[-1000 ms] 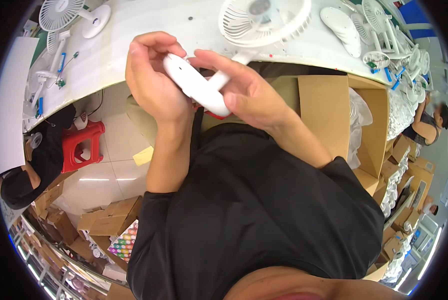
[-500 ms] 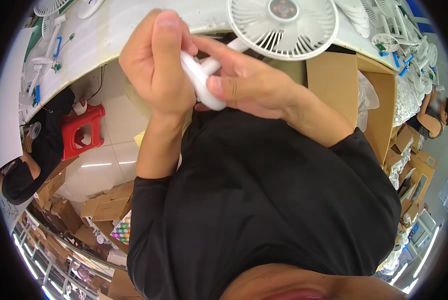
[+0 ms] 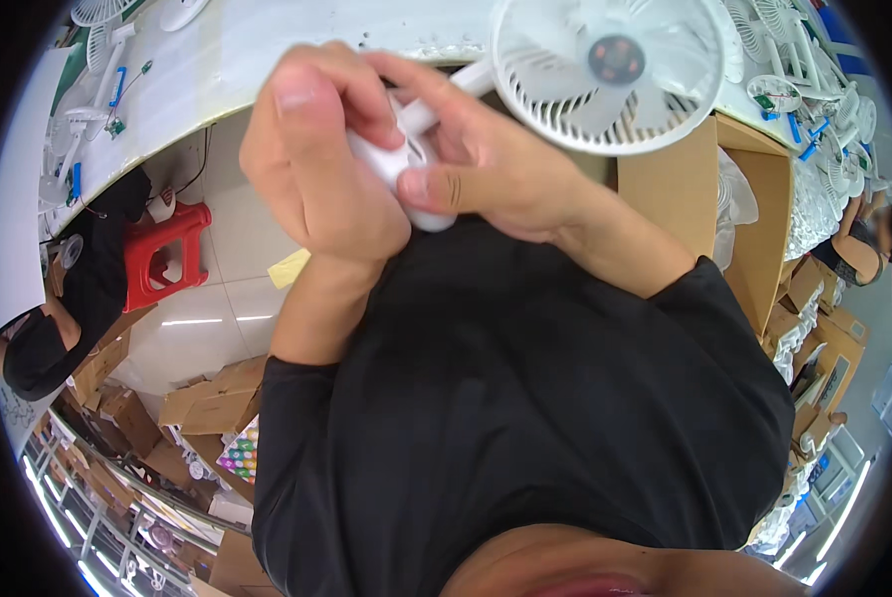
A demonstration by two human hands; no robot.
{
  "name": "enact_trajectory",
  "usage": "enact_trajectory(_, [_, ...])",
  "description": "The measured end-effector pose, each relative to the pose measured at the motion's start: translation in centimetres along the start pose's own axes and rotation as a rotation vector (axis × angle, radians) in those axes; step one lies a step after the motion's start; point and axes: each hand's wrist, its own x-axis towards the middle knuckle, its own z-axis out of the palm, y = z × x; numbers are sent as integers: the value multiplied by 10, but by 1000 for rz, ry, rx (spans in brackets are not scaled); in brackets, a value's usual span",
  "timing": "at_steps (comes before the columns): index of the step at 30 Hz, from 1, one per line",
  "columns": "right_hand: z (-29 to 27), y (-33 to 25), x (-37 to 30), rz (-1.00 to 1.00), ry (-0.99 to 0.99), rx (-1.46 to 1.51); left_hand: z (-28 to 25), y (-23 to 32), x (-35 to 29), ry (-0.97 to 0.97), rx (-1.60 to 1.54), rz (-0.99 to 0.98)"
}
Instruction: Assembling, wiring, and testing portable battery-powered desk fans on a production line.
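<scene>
Head cam, looking down at my chest: I've got both hands up close, wrapped around the white base piece (image 3: 406, 174) of a small fan. My left hand (image 3: 316, 169) is clenched over it from the left, thumb on top and fingers curled around the near side. My right hand (image 3: 486, 169) grips the other end, thumb pressed flat along the lower edge of the piece. Most of it is buried between my palms, so only a bit of white plastic shows.

Just beyond my right hand sits the round white fan head (image 3: 610, 70) with its grille, on the edge of the white bench (image 3: 267, 50). More fan parts are scattered along the bench on both sides. Off to my left on the floor there's a red stool (image 3: 162, 249), and an open cardboard box (image 3: 724, 199) stands to my right.
</scene>
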Motion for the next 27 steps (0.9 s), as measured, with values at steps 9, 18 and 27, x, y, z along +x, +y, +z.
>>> enact_trajectory(9, [5, 4, 12, -235, -84, -256, -9, -2, 14, 24, -561, -208])
enact_trajectory(18, [6, -10, 7, -191, -232, -388, 2, 25, 3, 78, -266, -86])
enact_trajectory(27, [-1, -6, 7, -416, -91, -902, -21, -20, 27, -17, -552, -45])
